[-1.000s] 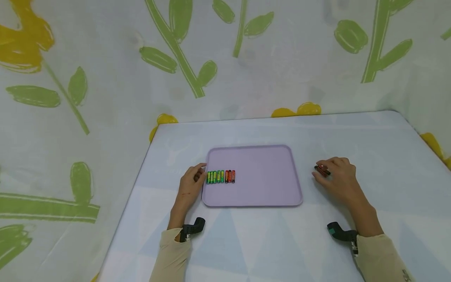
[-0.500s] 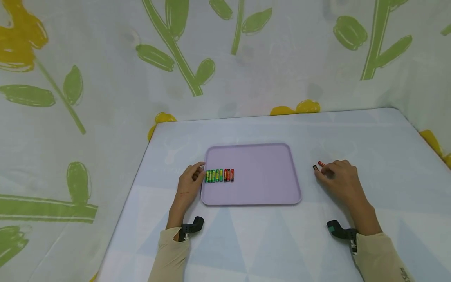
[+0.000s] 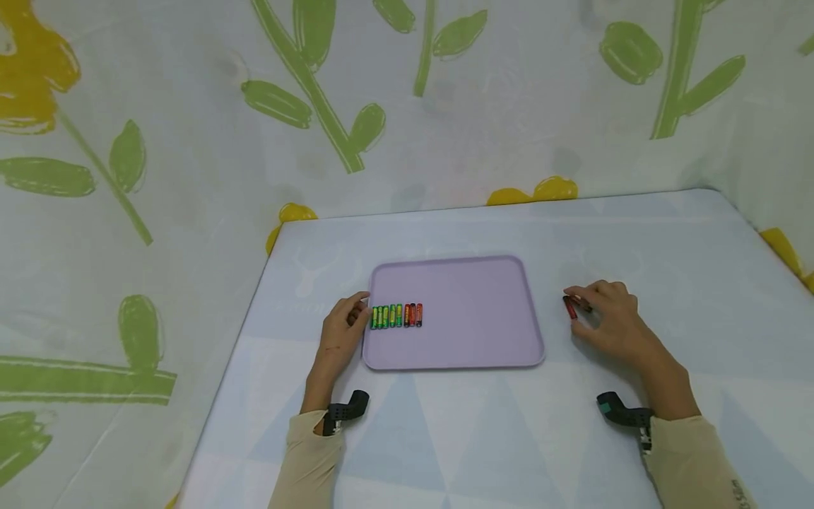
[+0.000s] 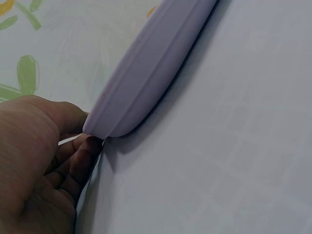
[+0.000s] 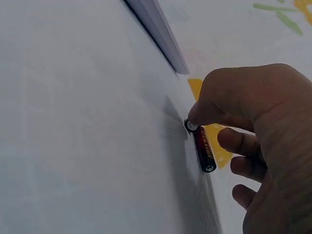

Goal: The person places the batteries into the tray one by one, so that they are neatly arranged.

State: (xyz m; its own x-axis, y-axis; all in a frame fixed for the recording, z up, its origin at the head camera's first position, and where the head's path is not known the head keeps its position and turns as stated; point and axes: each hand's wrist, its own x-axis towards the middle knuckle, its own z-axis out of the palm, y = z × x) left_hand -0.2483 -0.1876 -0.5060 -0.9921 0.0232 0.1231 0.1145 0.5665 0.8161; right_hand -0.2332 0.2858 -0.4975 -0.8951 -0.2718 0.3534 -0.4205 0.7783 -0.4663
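In the head view a lavender tray [image 3: 473,353] lies on the table, bearing a row of several green batteries [image 3: 385,317] and 3 red ones [image 3: 413,315] near its left side. My left hand [image 3: 343,329] holds the tray's left edge, thumb at the rim [image 4: 92,124] and fingers curled beneath it. To the right of the tray, my right hand [image 3: 607,322] pinches a red-and-black battery [image 3: 569,308] between thumb and index finger. A second battery [image 5: 205,153] lies beside it under the curled palm, its dark end facing the right wrist camera.
The table [image 3: 445,438] has a pale cloth with blue triangles. Behind it and to the left hangs a curtain [image 3: 191,141] with green leaves and yellow flowers. Each wrist wears a black camera mount, such as the right one [image 3: 623,413].
My right hand has shifted its fingers and turned a red battery, which now stands between thumb and index fingertip. My left hand has stayed at the tray's edge.
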